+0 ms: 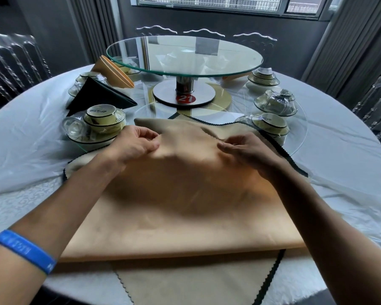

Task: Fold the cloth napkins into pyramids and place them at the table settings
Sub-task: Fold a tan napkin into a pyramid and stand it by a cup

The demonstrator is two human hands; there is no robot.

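You're early in the fold: the plain peach cloth napkin [185, 208] lies spread flat at the near edge of the round, white-clothed desk [31, 150], on top of a beige mat with a dark scalloped trim [198, 282]. Your left hand [133, 143] has its fingers curled, pinching the napkin's far edge; your right hand [246, 150] pinches the same edge just beside it. By my read, the next move is to draw that edge across into a clean crease, so keep both pinches level and the cloth taut.

Along the desk's left edge, a finished dark green folded napkin [101, 95] and a peach folded napkin [112, 72] stand by wrapped stacks of cream bowls [99, 124]. At centre, a raised glass turntable [184, 56]; more wrapped bowls [275, 102] towards the right edge. Clear chairs, grey curtains and a window behind.
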